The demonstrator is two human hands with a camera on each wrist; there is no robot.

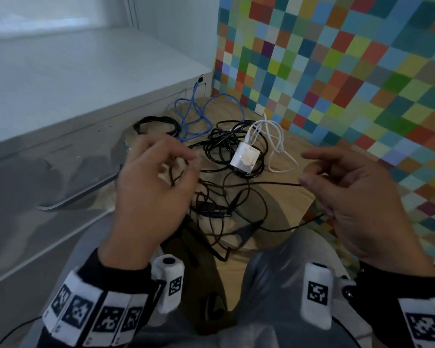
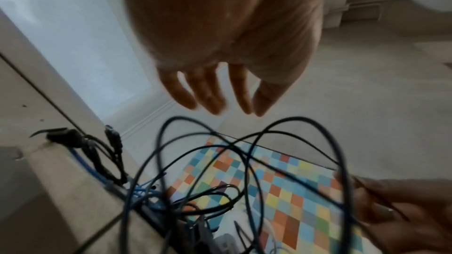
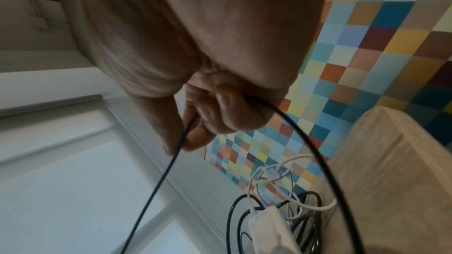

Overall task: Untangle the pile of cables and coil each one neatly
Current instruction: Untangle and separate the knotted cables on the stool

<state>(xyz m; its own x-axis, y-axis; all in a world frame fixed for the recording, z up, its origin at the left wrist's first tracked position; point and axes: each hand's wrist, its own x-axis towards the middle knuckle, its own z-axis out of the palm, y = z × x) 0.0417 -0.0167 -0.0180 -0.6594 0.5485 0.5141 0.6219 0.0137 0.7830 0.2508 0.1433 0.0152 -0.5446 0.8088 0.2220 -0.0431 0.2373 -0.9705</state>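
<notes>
Thin black cable (image 1: pixel 256 184) pinched in right hand (image 1: pixel 349 194), runs taut to tangled pile (image 1: pixel 226 156). Left hand (image 1: pixel 153 189) fingers loose, holding nothing clearly.

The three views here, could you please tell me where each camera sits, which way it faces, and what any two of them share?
Head: worn on the head, looking forward and down at the cable pile; left hand, right hand and knees show.
Left wrist: looks along the left hand's straight fingers at black loops.
Right wrist: looks along the right hand, whose fingers pinch a thin black cable.
Shared: head and right wrist both show the white charger.
</notes>
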